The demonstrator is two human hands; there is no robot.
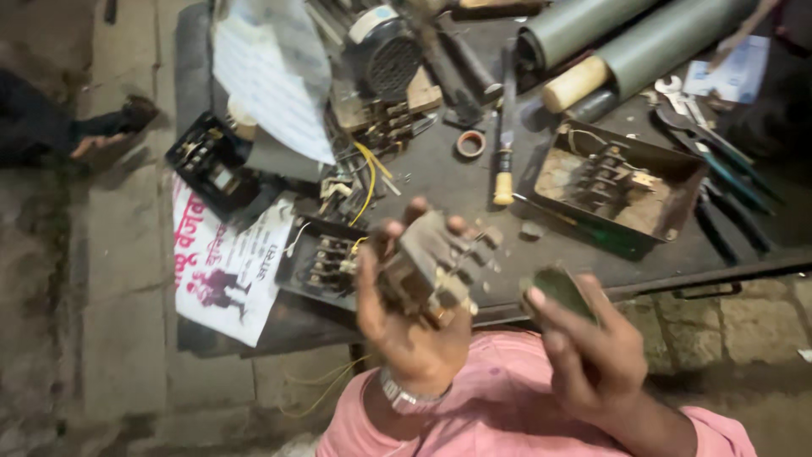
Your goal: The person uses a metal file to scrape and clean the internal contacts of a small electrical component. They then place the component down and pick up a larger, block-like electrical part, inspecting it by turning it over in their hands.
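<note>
Dark metal desk (474,182) over a stone-slab floor, crowded with parts. Left hand (410,317), palm up near the desk's front edge, grip closed around a grey-brown electrical contactor block (433,262); fingers curl over its top. Right hand (592,347), just beside and apart from the block, grip pinching a small dark green piece (560,289) between thumb and fingers. Wristwatch (402,393) on left wrist; pink sleeves. On desk: open black switch box (326,258) with yellow wires, rusty metal tray (622,182) holding a switch part, wooden-handled file (505,140), tape roll (470,143), two grey tubes (634,42). Printed sheet (224,267) hangs over desk's left end.
</note>
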